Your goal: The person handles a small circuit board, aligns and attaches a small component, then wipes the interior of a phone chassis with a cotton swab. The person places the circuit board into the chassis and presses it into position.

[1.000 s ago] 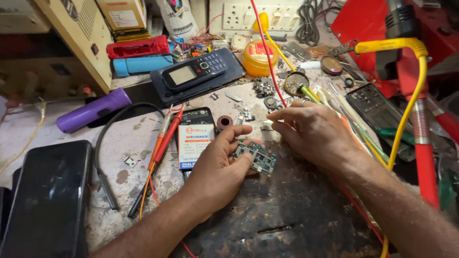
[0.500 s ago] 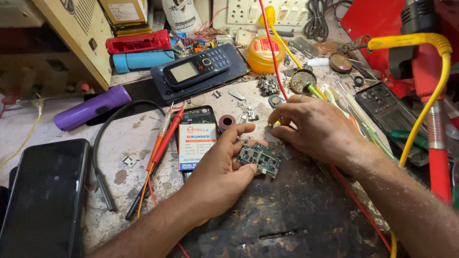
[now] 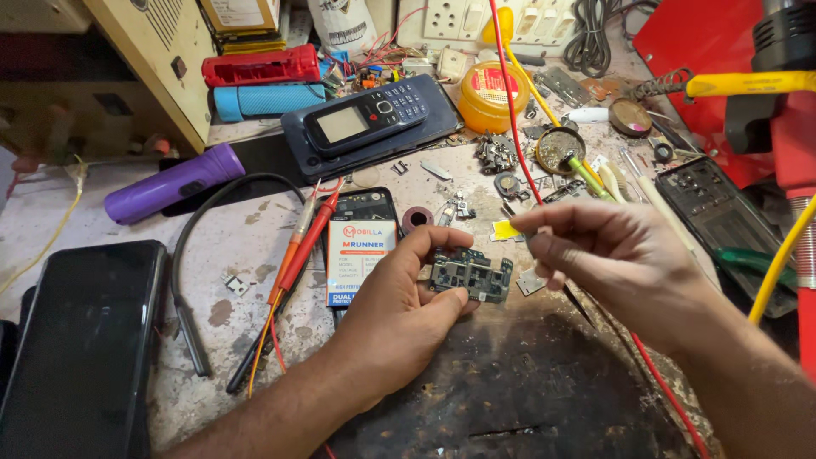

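Green circuit board (image 3: 470, 276) pinched in left hand (image 3: 399, 310); right hand (image 3: 608, 255) grips a thin tool.

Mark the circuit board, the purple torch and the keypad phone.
circuit board (image 3: 473, 276), head view, middle of the board held in the left hand (image 3: 399, 314).
purple torch (image 3: 174, 183), head view, middle of its barrel.
keypad phone (image 3: 365, 116), head view, between screen and keys.

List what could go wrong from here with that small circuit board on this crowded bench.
1. The left hand pinches the circuit board only by its left edge, so it may tilt or slip onto the bench.
2. The right hand hovers close to the board's right end; a bump could knock it loose.
3. The red wire crosses the loose metal parts behind the board and could snag and scatter them.
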